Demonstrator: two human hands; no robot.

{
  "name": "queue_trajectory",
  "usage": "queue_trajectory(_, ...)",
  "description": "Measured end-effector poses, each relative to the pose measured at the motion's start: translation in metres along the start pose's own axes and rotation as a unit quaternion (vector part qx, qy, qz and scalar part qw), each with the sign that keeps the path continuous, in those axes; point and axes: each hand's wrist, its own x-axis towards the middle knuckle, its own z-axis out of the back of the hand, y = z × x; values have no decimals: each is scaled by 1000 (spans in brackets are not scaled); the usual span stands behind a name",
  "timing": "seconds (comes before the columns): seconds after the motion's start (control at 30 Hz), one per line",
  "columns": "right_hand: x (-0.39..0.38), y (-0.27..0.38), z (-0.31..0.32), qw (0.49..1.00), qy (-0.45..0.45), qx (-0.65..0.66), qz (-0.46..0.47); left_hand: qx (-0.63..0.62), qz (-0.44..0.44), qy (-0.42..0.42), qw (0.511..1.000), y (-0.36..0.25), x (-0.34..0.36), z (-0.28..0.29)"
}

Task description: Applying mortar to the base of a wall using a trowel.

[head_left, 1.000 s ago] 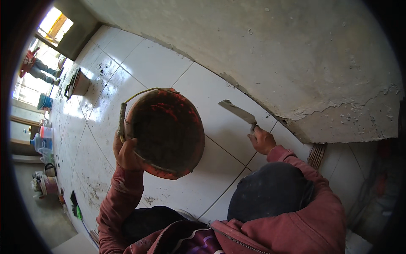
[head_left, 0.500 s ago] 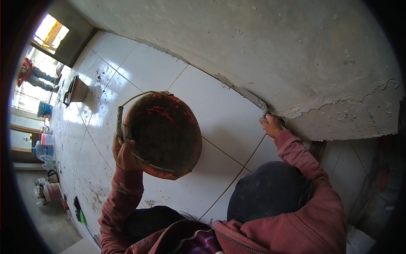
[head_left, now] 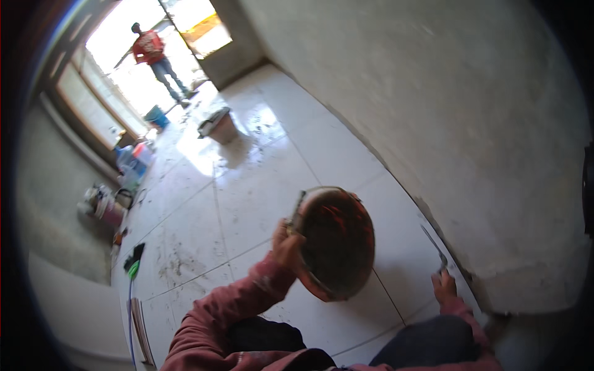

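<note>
My left hand (head_left: 287, 248) grips the near-left rim of a worn orange bucket (head_left: 339, 247), beside its wire handle. The bucket is tilted so that its mouth faces me. Grey residue coats its dark inside, with orange showing through in streaks; whether anything lies at the bottom is too dark to tell. To the right, my right hand (head_left: 444, 288) is closed round the handle of a trowel (head_left: 435, 245). Its thin blade, seen nearly edge-on, points away from me just above the tiles, close to the foot of the wall and apart from the bucket.
A grey plastered wall (head_left: 433, 123) runs along the right of the white tiled floor (head_left: 247, 210). Farther off stands another bucket (head_left: 221, 126). A person (head_left: 154, 55) in red stands at the bright doorway. Containers (head_left: 131, 162) and a green-and-black broom (head_left: 133, 263) line the left.
My view has swung up toward the doorway. My right hand has come away from the crack at the wall's base, and the trowel now shows in it. My left hand still holds the bucket.
</note>
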Motion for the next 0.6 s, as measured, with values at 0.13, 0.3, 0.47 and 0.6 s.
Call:
queue_trajectory(0.13,0,-10,-7,998,21,56,5,-248,297,-58,920,-13,2,-1)
queue_trajectory(0.3,14,-7,-12,995,73,49,-49,-260,288,-63,919,-11,-2,8)
queue_trajectory(0.47,15,-3,-11,995,77,45,-40,-271,307,-73,909,-15,3,11)
queue_trajectory(0.6,10,6,-3,998,61,23,-7,-261,293,-76,916,-18,4,12)
